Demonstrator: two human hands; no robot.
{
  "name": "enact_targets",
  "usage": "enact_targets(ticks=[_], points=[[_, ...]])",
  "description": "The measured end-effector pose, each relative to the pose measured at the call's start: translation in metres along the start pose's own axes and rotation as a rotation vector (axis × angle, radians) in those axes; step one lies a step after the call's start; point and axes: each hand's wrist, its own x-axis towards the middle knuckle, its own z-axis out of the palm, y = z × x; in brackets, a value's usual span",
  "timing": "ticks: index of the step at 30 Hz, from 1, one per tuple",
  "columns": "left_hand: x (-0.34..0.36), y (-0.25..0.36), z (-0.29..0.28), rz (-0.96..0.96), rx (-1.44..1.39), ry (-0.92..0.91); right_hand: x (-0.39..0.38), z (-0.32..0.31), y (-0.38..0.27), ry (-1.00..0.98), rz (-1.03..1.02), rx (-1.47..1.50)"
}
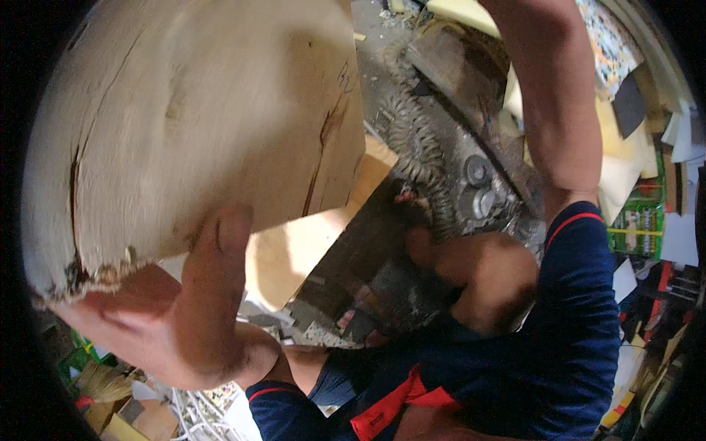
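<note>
left: wood slab [191, 125] blocks | centre: coil springs [415, 147] crowd frame | right: arm [559, 95]

Wooden slab [198, 125] blurred and cut off by the dark rim at the left and top. Left hand [173, 323] mostly behind the slab's lower edge, only thumb and heel showing. Right hand [482, 283] smeared, fingers not to be told apart, whatever sits in its grasp hidden. Coiled springs [415, 151] partly covered by the slab. Raised forearm [555, 95] cut off at the top edge. Clutter [651, 220] at the right too small to identify.
</note>
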Motion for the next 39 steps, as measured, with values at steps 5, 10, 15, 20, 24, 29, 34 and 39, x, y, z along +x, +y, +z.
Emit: enact_targets(ticks=[5,10,15,20,24,29,34,39], points=[[0.019,-0.013,0.021,0.112,0.19,0.305,0.048,0.015,0.041,0.177,-0.543,-0.432],[0.05,0.004,0.007,0.051,0.26,0.139,0.066,0.025,0.058,0.171,-0.318,0.226],[0.064,0.059,0.024,-0.515,-0.162,0.316,0.054,0.0,0.053,-0.062,-0.093,0.22],[0.083,0.104,0.016,-1.13,-0.73,0.309,0.028,-0.015,0.044,-0.16,-0.158,0.09],[0.087,0.125,0.02,-1.526,-0.869,0.273,0.006,-0.031,0.038,-0.308,0.091,0.348],[0.071,0.13,0.035,-1.639,-0.69,0.312,-0.003,-0.057,0.039,-0.297,0.121,0.474],[0.065,0.128,0.046,-1.645,-0.492,0.312,0.015,-0.077,0.087,-0.475,0.5,0.578],[0.074,0.132,0.037,-1.746,-0.422,0.303,0.039,-0.098,0.176,-0.35,0.696,0.546]])
